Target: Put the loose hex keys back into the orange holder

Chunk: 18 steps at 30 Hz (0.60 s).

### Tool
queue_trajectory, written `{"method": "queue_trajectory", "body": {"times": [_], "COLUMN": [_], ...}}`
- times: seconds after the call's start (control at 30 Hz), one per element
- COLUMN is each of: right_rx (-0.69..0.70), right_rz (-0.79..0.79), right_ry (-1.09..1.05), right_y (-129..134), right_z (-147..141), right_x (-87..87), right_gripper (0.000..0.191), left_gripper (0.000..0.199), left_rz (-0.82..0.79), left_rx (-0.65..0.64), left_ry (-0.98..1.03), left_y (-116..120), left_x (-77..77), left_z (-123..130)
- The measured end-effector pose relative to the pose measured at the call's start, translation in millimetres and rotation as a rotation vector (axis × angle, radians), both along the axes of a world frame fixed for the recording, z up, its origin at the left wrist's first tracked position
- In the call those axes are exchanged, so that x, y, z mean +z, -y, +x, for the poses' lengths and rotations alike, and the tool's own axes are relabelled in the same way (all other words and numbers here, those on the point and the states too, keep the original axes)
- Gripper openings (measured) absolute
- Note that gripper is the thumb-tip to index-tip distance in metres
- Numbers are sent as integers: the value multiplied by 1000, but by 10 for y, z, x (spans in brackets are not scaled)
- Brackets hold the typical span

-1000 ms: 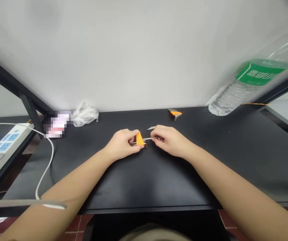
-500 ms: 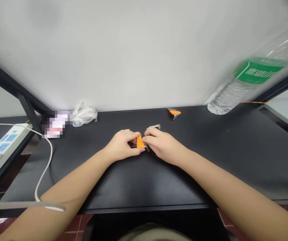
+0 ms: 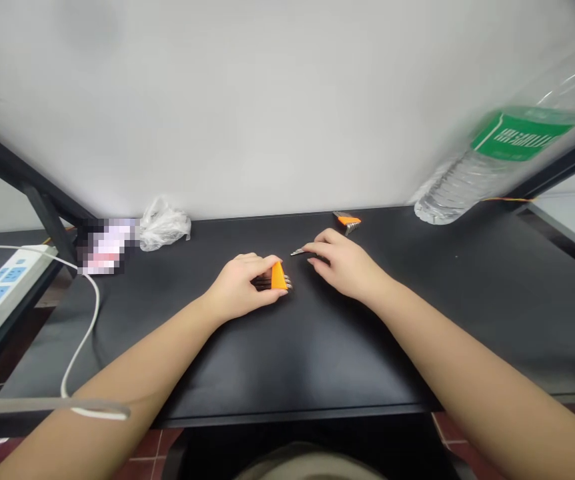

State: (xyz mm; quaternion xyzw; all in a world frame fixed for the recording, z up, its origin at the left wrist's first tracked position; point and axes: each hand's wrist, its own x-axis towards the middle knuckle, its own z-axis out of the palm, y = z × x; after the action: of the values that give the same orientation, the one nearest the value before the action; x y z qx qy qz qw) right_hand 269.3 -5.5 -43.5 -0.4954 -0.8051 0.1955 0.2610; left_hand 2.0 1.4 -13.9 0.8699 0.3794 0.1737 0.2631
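Near the middle of the black table, my left hand [image 3: 241, 287] pinches an orange holder [image 3: 278, 275] between thumb and fingers. Several dark metal keys run through this holder, their short ends sticking out on its right side. To the right, my right hand [image 3: 343, 263] is over some small metal keys [image 3: 297, 252] on the table, fingertips at their right end and thumb apart below. The hand hides most of those keys. Behind my right hand lies a second orange holder [image 3: 349, 221] with metal keys in it.
A crumpled clear plastic bag [image 3: 164, 225] and a blurred-out item [image 3: 107, 247] lie at the back left. A large bottle with a green label [image 3: 522, 135] stands back right. A white cable [image 3: 96, 313] crosses the left side, near a power strip [image 3: 10, 280].
My right hand has moved right and slightly back, away from the orange holder, and its fingers have spread. My left hand still grips the holder, its keys now more closely lined up.
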Motion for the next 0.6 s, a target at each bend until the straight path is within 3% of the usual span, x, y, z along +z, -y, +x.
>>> {"method": "queue_trajectory", "body": {"times": [0.2, 0.4, 0.6], "right_rx": [28, -30, 3], "right_rz": [-31, -13, -60], "right_ry": [280, 394, 377], "right_y": [-31, -25, -17], "right_z": [93, 15, 2], "right_x": [-32, -32, 34], "right_gripper": [29, 35, 22], "left_gripper": [41, 40, 38], "left_rz": [-9, -27, -23], "left_rx": [9, 8, 19], "left_ry": [-16, -20, -46], "left_y": [-3, -11, 1], "left_x": [-6, -15, 13], "left_z": [-4, -8, 7]}}
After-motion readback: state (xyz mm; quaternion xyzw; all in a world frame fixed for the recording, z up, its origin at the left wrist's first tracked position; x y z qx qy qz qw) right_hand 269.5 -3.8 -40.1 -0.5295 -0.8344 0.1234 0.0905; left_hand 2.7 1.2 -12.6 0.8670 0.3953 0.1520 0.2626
